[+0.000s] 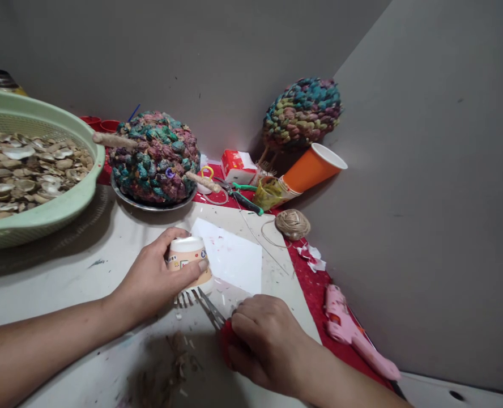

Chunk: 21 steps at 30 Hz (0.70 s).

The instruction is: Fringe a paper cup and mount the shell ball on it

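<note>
From my end I am looking at a paper cup (187, 255) standing base-up near the middle of the counter (77, 277), its smooth printed side ending below in a fringe of narrow strips. Behind it a rough, knobbly ball (153, 161), painted green, purple and pink, is resting in a shiny metal bowl (158, 207). A green plastic basket (56, 212) is holding dry, curved husks on the left, and a fuzzy ball of twine (293, 225) is sitting at the right.

A flat white sheet (238, 258) is lying just beside the cup. The counter's right edge is slanting along a red cloth (306, 292), where a pink glue gun (357, 334) is lying, and the grey wall (447, 198) is limiting room beyond. More pale surface is stretching between basket and left forearm.

My left hand (158, 272) is gripping the cup, thumb across its front. My right hand (268, 343) is clenching the red handles of the scissors (214, 311); their tips are pointing at the fringe, and I am unable to tell whether they are touching it.
</note>
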Motion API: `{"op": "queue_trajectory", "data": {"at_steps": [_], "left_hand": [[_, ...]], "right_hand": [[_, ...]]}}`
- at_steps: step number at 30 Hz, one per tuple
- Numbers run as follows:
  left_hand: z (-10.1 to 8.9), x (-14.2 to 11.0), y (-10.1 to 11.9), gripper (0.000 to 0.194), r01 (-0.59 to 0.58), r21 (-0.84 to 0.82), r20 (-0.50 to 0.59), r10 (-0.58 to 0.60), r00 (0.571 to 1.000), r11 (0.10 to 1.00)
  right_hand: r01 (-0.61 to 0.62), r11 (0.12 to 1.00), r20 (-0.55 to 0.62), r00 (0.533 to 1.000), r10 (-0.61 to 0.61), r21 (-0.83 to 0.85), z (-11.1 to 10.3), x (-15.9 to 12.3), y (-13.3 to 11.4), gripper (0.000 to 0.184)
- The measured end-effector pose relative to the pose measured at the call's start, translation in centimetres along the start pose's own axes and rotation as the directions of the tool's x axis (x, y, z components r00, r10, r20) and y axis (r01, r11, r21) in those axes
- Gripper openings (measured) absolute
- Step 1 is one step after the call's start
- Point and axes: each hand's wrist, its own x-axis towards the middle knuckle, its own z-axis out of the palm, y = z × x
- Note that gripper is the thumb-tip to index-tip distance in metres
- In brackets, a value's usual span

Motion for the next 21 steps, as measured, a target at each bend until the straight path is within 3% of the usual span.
{"op": "queue_trajectory", "data": {"at_steps": [3, 6, 12, 18, 21], "left_hand": [[-0.1, 0.0, 0.0, 0.043, 0.009, -0.050, -0.006, -0.009, 1.000, 0.999], [-0.2, 0.2, 0.3, 0.046, 0.024, -0.131, -0.017, -0.026, 1.000, 0.991], [-0.5, 0.3, 1.1, 0.052, 0.075, -0.391, -0.008, -0.084, 0.996, 0.917], [-0.8, 0.1, 1.6, 0.054, 0.057, -0.422, -0.046, -0.084, 0.995, 0.905], [-0.8, 0.1, 1.4, 0.053, 0.046, -0.431, -0.042, -0.070, 0.997, 0.901]], "right_hand": [[-0.005, 0.999, 0.000, 1.000, 0.005, 0.045, 0.0, 0.0, -0.1, 0.014], [-0.015, 0.980, 0.026, 1.000, 0.010, 0.200, -0.2, 0.1, 0.0, 0.018], [-0.151, 0.837, 0.133, 0.987, 0.094, 0.526, -1.2, 0.2, 0.2, 0.031], [-0.421, 0.665, 0.392, 0.897, 0.204, 0.617, -1.9, 0.5, 0.6, 0.035], [-0.494, 0.605, 0.451, 0.860, 0.238, 0.624, -2.0, 0.8, 0.7, 0.039]]}}
